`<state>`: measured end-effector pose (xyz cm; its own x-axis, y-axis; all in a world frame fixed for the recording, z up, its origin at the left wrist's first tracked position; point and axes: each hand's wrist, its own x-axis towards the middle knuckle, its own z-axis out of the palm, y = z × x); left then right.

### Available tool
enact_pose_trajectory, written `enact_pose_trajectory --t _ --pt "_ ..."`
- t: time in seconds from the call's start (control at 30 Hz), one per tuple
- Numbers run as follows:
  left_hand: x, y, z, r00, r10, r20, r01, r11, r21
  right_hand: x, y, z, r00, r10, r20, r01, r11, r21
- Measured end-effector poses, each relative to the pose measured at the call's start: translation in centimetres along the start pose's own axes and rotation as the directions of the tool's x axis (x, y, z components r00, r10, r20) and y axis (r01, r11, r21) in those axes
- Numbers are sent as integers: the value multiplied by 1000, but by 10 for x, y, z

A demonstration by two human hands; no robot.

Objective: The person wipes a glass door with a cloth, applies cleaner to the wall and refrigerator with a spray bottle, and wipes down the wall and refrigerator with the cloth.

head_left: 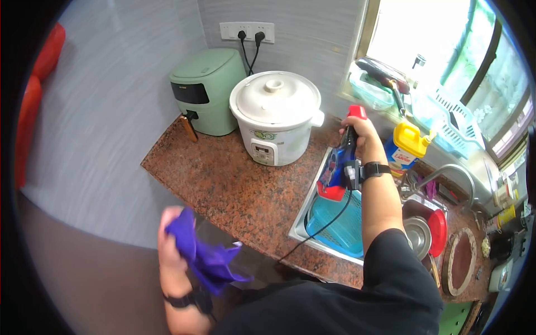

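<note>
My left hand [170,245], low at the left in front of the counter edge, grips a crumpled purple cloth [204,254] that hangs from the fingers, slightly blurred. My right hand [363,134] is closed around a dark blue bottle [333,170] with red parts at both ends, held tilted above the sink's left side. The bottle's printed label is too small to read, and my wrist hides part of it. To its left stands a white electric cooker [277,125] with its lid on. Below the bottle, a light blue plastic basket [338,220] lies in the sink.
A green air fryer [212,92] stands by the wall under a socket strip [247,32]. A yellow-capped jug [406,146] is behind the sink, near a curved faucet [455,167]. Metal bowl [419,234], red dish [438,231] and round board [460,261] are at the right.
</note>
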<state>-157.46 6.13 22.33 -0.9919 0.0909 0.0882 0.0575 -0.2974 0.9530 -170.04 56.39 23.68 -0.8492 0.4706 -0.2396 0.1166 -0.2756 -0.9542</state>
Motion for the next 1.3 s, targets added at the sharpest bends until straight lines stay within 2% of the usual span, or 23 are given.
enact_pose_trajectory --t 0.03,0.07,0.1,0.13,0.17,0.2,0.23,0.33,0.4,0.43,0.5,0.57,0.67,0.77,1.03,1.17,1.27,1.3 --pt "35 11 26 993 96 70 -103 990 97 3 5 4 997 77 3 -77 997 -11" --pt "70 22 47 995 -19 96 11 996 86 7 9 7 989 151 3 -151 988 -21" --pt "104 26 67 988 -113 103 107 993 56 14 16 7 988 153 16 -152 988 -16" --pt "141 22 85 986 -158 46 153 984 90 23 24 7 988 135 77 -140 988 59" --pt "182 10 83 964 -253 85 235 955 180 30 27 8 985 107 133 -125 982 139" --pt "210 4 92 942 -334 19 320 917 237 27 25 11 975 117 187 -149 975 167" --pt "236 -10 95 945 -325 18 312 919 239 28 25 15 968 130 213 -172 965 196" --pt "303 -55 91 932 -348 -100 362 891 274 38 32 22 946 14 323 -109 954 279" --pt "335 -80 87 916 -356 -186 396 877 270 42 34 23 946 27 322 -113 962 250" --pt "340 -77 95 885 -403 -234 454 858 241 42 33 23 948 26 317 -106 966 236" --pt "346 -81 100 887 -420 -194 437 897 57 37 29 25 943 26 332 -97 976 197" --pt "360 -93 83 933 -361 13 360 927 -101 38 29 27 937 53 344 -103 986 130" --pt "358 -92 84 941 -336 37 338 934 -112 43 32 29 939 27 342 -77 988 131" --pt "346 -86 93 955 -297 -24 294 952 -92 44 32 33 941 49 334 -104 984 148" --pt "343 -85 85 960 -270 70 278 951 -136 39 38 40 947 -17 322 -30 990 139" --pt "353 -92 67 964 -266 2 265 960 -88 20 44 41 949 55 311 -103 985 139" --pt "335 -69 63 959 -283 13 283 959 -30 12 53 37 920 51 388 -99 990 105" --pt "340 -77 40 952 -304 25 304 953 9 12 54 34 912 58 406 -99 992 80"
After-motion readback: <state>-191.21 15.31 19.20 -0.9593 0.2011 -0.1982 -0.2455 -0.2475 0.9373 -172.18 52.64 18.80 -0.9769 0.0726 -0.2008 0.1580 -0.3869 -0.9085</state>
